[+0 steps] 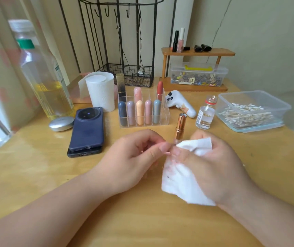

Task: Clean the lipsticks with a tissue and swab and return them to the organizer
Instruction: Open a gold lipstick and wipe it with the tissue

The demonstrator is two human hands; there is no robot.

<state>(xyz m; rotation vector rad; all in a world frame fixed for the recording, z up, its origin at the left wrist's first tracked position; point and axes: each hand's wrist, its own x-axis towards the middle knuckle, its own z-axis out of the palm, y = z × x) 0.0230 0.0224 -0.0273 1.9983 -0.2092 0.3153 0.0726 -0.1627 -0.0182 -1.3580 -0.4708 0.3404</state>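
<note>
Rose-gold lipstick [180, 125] is held upright between both hands, above the counter [35, 175], just on the near side of the organizer [162, 120] and to its right; top end shows reddish. Left hand [137, 157]: fingers curled, grip closed, thumb and forefinger pinching the lipstick's lower end; exact contact pt. partly hidden. Right hand [215, 168]: grip clamped on a crumpled white tissue [181, 182], which is bunched against the lipstick's base and hangs below the palm. Organizer is clear plastic w/ compartments: front row holds five rounded tubes (dark blue, mauve, orange, pink, grey-blue), rear row a pink tube, a red tube and a black-and-gold square tube at far left. Right of the lipstick: small glass bottle [206, 114], uncapped, clear liquid inside; further right, clear tub of cotton swabs [247, 113]. Left of the organizer: two stacked phones [87, 131], paper roll [100, 93], silver disc [61, 123], tall oil bottle [42, 77]. Rear: wire rack [124, 75], wooden shelf [198, 52] w/ small bottles on top.
</note>
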